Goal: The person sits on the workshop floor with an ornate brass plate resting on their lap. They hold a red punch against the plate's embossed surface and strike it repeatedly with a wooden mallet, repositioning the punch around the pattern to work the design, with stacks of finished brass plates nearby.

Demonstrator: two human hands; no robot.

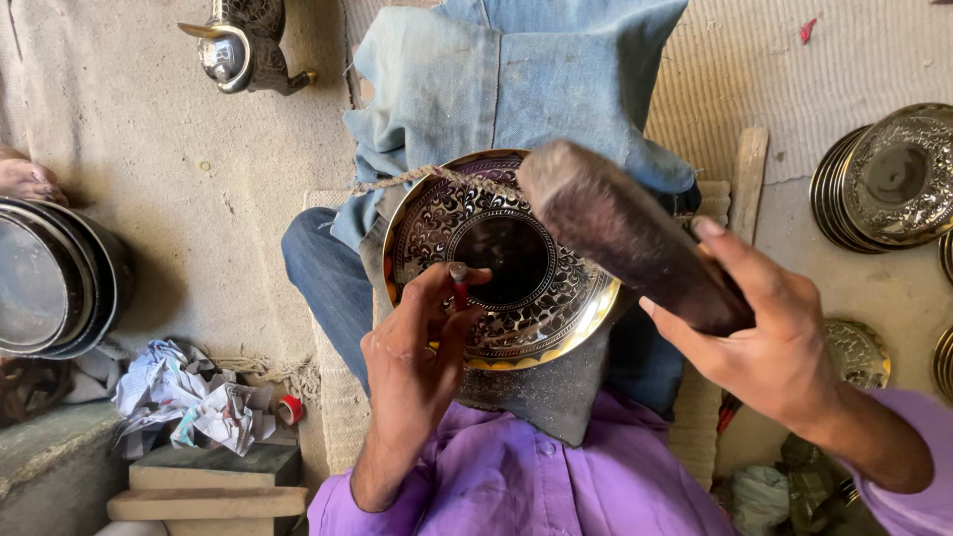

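Chisel (459,282) tip hidden behind left hand (412,362) fingers; mallet (625,233) head motion-blurred, handle buried in right hand (769,342); bowl stack (50,283) and plates (893,179) cut by frame edges (kettle (243,45) top too)

A metal engraver's floor workshop: stacks of engraved brass plates (888,179) and plain metal bowls (50,283) line the bare concrete floor (179,179), with a metal teapot (243,45), wooden blocks (208,481) and crumpled paper (194,402) nearby
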